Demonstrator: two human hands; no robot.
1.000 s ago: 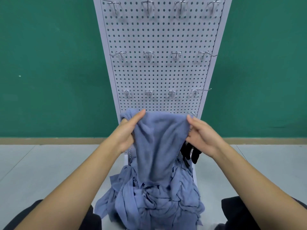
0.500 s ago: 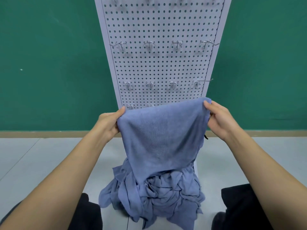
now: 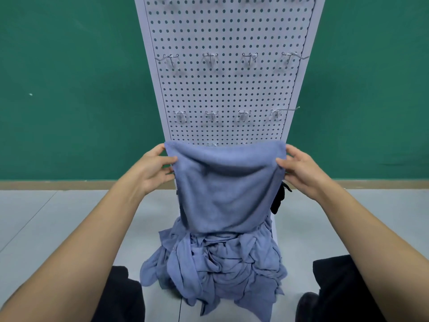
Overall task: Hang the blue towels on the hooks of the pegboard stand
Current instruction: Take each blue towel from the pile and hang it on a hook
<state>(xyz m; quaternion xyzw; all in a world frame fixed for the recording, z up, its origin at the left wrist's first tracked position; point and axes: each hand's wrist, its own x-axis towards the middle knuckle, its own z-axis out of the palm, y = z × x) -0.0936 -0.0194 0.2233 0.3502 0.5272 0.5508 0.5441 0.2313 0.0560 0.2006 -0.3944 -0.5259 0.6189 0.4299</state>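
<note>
Head view: left hand (image 3: 154,169) and right hand (image 3: 299,170) each pinch a top corner of the blue towel (image 3: 225,189), centre frame below the hooks (image 3: 211,116); hung by a loose edge it likely slips onto the pile (image 3: 218,263).

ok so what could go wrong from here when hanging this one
1. The held towel covers most of the lowest visible hook, so aiming there would be partly blind.
2. The left hand and right hand grip only its upper corners; the slack middle may slip off a thin wire hook.
3. Its lower edge overlaps the pile in view and might drag another towel.
</note>
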